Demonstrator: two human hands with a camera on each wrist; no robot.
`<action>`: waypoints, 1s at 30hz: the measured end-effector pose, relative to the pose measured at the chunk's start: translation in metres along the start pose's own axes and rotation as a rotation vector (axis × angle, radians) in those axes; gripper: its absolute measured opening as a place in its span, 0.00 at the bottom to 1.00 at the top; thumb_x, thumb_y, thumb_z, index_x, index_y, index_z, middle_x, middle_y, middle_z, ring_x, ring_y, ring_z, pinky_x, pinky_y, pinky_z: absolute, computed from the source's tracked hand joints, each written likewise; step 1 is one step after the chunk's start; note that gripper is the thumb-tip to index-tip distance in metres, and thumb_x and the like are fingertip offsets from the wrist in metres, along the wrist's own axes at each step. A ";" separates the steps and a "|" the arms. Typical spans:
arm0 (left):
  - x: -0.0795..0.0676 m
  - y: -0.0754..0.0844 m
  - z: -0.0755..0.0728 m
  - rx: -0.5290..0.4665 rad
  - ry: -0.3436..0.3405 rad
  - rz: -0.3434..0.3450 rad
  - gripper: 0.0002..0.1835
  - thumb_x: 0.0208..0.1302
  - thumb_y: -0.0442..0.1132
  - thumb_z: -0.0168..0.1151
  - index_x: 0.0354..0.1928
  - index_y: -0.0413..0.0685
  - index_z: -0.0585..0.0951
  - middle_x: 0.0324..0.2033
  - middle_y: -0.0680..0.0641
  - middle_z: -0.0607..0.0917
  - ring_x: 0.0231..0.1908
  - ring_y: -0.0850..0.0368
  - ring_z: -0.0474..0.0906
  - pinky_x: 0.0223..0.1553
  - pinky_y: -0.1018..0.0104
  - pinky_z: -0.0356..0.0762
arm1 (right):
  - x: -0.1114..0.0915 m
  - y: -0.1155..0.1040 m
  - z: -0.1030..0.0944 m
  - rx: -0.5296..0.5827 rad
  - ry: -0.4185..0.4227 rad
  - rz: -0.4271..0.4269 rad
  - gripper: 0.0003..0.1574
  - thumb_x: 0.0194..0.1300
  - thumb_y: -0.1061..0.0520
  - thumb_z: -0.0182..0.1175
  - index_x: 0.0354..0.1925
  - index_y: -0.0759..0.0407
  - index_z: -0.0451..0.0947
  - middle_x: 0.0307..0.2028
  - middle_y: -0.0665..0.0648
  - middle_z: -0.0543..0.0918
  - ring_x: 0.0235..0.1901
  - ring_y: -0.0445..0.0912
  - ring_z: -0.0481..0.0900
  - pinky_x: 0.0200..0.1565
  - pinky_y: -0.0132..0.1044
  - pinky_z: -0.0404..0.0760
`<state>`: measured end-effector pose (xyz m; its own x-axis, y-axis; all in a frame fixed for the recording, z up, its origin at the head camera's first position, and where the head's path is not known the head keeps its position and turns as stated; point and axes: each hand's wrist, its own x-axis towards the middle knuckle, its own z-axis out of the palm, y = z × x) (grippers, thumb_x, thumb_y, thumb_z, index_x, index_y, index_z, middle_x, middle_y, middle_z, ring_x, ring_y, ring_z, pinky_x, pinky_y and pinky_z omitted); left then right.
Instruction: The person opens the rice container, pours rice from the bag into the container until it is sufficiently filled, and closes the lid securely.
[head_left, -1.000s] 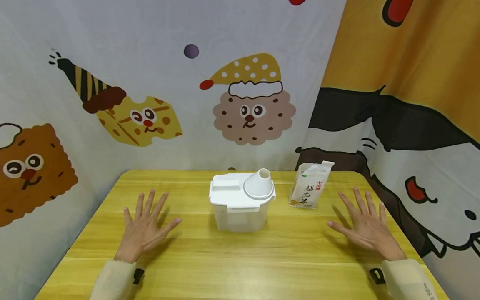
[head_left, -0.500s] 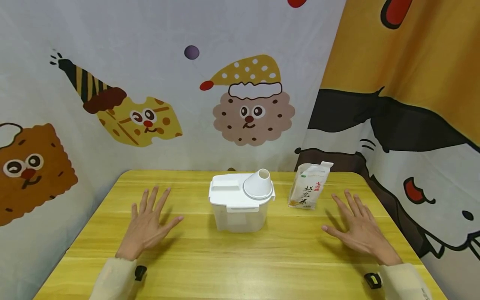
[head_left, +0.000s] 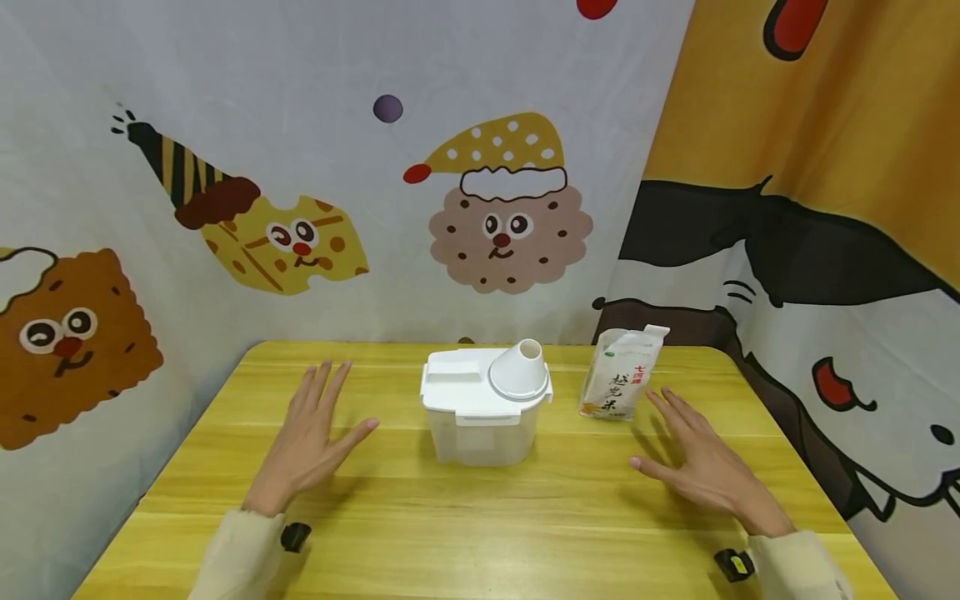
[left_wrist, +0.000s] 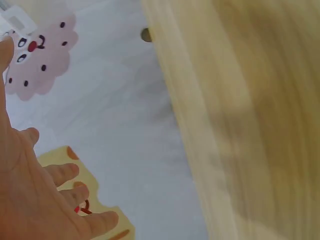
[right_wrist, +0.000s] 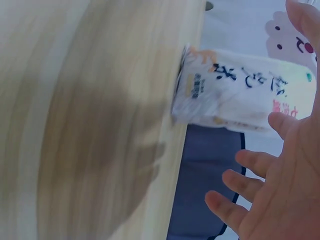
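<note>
Left grip (head_left: 309, 450): fingers straight and slightly parted, pointing forward, thumb stretched inward, back turned up
Right grip (head_left: 701, 468): fingers extended forward and slanting inward, thumb held apart from them
Left forearm (head_left: 242, 557): pale sleeve to the wrist, reaching forward
Right forearm (head_left: 798, 567): pale sleeve likewise, well apart from the left

I count one table (head_left: 480, 533); on it, toward the far edge, one container (head_left: 480, 446) with one lid (head_left: 448, 397) and one cone spout (head_left: 517, 375), and toward the far right corner, one bag (head_left: 621, 375). My feed gives two hands, one left hand (head_left: 303, 446) toward the left edge, one right hand (head_left: 697, 467) toward the right edge, two sleeves (head_left: 240, 554) (head_left: 798, 567), two black wrist devices (head_left: 296, 537) (head_left: 733, 565), and beyond the far edge, three food figures (head_left: 105, 308) (head_left: 337, 271) (head_left: 540, 258).
</note>
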<state>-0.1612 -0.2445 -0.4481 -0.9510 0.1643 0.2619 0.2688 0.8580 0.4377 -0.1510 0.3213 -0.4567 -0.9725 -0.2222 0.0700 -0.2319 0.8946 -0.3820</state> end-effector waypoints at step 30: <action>0.013 0.060 0.002 -0.118 0.101 0.185 0.56 0.63 0.58 0.71 0.83 0.62 0.45 0.82 0.47 0.51 0.81 0.41 0.46 0.73 0.29 0.58 | 0.009 -0.034 0.012 0.172 -0.012 -0.016 0.60 0.66 0.30 0.65 0.83 0.40 0.45 0.78 0.65 0.60 0.70 0.69 0.68 0.62 0.76 0.68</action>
<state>-0.1576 -0.1900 -0.4200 -0.8652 0.2590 0.4293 0.4589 0.7541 0.4699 -0.1517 0.2845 -0.4541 -0.9680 -0.2418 0.0669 -0.2395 0.8115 -0.5331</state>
